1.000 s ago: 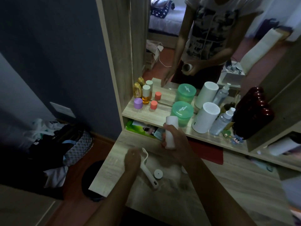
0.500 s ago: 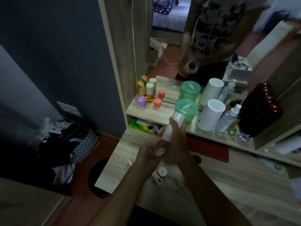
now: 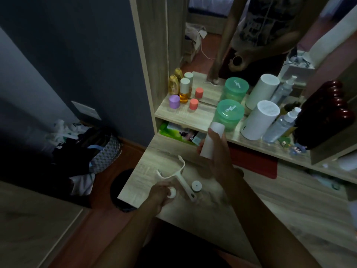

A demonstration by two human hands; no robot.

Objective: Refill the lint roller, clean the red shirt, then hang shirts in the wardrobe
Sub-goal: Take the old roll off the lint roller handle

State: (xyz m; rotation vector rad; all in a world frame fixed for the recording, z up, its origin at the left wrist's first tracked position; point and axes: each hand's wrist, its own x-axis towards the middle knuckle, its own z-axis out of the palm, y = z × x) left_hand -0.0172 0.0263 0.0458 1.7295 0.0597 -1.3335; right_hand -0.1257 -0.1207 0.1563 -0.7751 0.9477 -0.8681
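The white lint roller handle [image 3: 178, 176], a forked frame with no roll on it, lies on the wooden dresser top [image 3: 280, 206]. My right hand [image 3: 217, 155] grips a white sticky roll [image 3: 211, 141] upright above the dresser. Down at the dresser's left front, my left hand [image 3: 159, 194] pinches a small white end cap [image 3: 171, 192] against the surface. A second white end cap [image 3: 196, 185] lies just right of the handle. No red shirt is in view.
A shelf [image 3: 185, 117] in front of a mirror holds small bottles [image 3: 183, 89], a green tub [image 3: 228, 115], a white cylinder [image 3: 259, 119], a spray bottle [image 3: 280, 125] and a dark red object [image 3: 326, 115]. Bags and clothes [image 3: 87, 149] lie on the floor at the left.
My left hand came off the roll's lower end and went down to the dresser with a white cap in it. The right hand stayed up with the roll.
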